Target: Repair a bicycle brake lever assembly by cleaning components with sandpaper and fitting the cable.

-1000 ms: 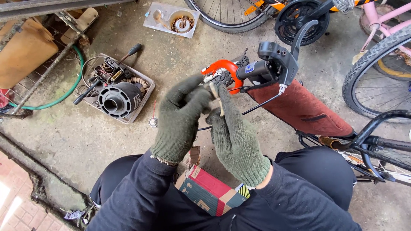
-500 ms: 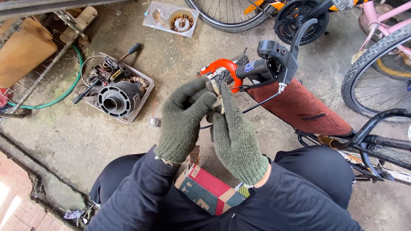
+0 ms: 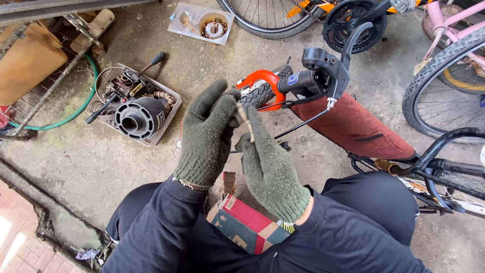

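Observation:
Both my hands wear dark green knit gloves. My left hand [image 3: 204, 136] and my right hand [image 3: 270, 169] meet in front of me and pinch a small pale strip [image 3: 246, 120] between their fingertips. Just beyond them is a bicycle handlebar [image 3: 298, 81] with a black grip [image 3: 260, 93], an orange guard [image 3: 260, 78] and a black brake lever [image 3: 348, 43]. A thin black cable [image 3: 295, 129] runs from the lever past my right hand. What the strip is made of cannot be made out.
A grey tray [image 3: 169, 114] with a black drum part, wires and tools lies on the concrete at left. A clear tray [image 3: 199, 20] sits farther off. A rust-red pad [image 3: 353, 126], bicycle wheels [image 3: 444, 91] and a frame stand at right. A red-and-green box [image 3: 245, 225] lies between my knees.
My hands drew slightly back from the handlebar grip and turned the small strip between their fingertips. The bicycle and trays stayed put.

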